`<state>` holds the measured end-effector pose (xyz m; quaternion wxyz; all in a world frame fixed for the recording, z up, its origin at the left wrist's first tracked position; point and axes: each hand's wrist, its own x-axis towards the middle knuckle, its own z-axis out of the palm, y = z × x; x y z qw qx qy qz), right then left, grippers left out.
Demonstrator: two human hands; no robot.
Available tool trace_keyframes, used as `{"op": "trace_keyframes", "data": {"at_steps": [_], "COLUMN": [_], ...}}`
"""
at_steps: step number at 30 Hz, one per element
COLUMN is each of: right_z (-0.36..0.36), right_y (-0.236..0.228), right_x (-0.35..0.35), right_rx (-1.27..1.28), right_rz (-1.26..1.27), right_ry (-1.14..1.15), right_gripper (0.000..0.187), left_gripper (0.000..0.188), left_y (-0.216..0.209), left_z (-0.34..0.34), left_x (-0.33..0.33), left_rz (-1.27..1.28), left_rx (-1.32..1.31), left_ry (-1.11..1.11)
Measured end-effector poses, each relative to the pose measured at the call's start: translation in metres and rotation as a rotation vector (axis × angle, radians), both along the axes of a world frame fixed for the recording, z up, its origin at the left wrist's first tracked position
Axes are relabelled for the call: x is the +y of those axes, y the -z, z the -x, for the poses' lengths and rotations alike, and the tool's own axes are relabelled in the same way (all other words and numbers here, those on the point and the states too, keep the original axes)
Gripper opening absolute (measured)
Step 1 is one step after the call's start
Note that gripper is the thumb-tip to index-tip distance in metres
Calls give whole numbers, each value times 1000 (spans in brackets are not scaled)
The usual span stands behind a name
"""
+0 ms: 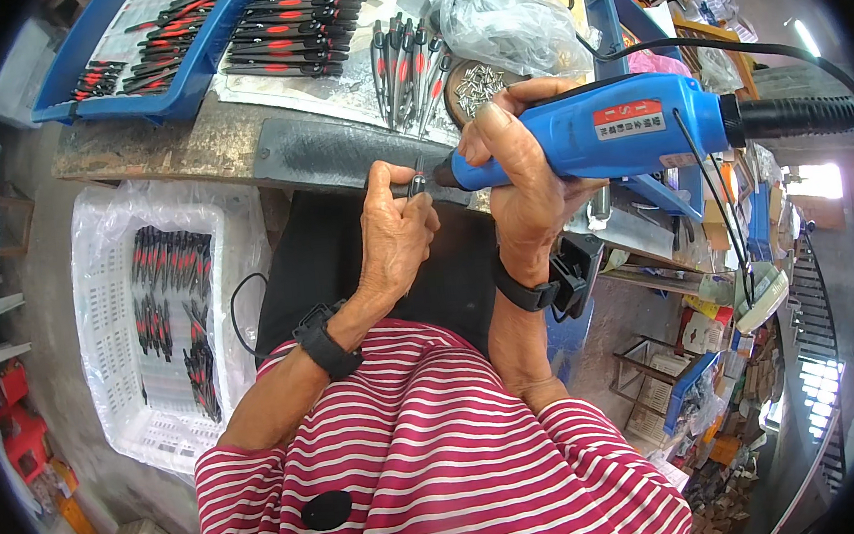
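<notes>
My right hand (529, 184) is wrapped round a blue electric screwdriver (577, 135), held almost level, its tip pointing left. The tip meets or nearly meets a small dark slim piece (417, 183) pinched in my left hand (392, 232) at the bench's front edge. Fingers cover most of that piece, so its kind cannot be made out. Just beyond my hands lie several slim black-and-red handled pieces (407, 68), side by side. To their right stands a round dish (454, 104) of small silvery metal parts (479, 87).
More black-and-red pieces (293, 32) are stacked on the bench, beside a blue tray (124, 107). Clear plastic bags (508, 20) lie behind the dish. A lined white basket (111, 332) with similar pieces stands at lower left. The screwdriver's black cable (761, 48) arcs over the right side.
</notes>
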<state>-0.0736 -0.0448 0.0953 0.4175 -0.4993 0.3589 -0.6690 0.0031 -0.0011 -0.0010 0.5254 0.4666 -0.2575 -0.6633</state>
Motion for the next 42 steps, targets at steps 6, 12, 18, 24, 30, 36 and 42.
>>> {"op": "trace_keyframes", "data": {"at_steps": [6,12,18,24,30,36,42], "right_z": [1,2,-1,-2,-2,-1,-1], "right_y": [9,10,3,1,3,1,4], "right_x": [-3,-2,-2,0,-1,2,0], "right_rx": [-96,-19,53,71,-8,79,-24], "right_rz": [-5,5,27,35,2,18,-1], "right_ry": [1,32,17,40,-3,34,-5], "right_gripper": [33,32,27,25,29,27,34], "left_gripper": [20,19,19,18,20,20,17], "left_y": [1,0,-1,-1,-2,-1,-1], "left_z": [0,1,1,1,1,2,1], "left_x": [0,0,0,-1,0,0,0], "left_rz": [-1,0,-7,-3,-7,-3,12], "left_rx": [3,-16,-43,-52,-24,-29,-57], "left_ry": [0,-8,-11,-11,-6,-9,-14]}}
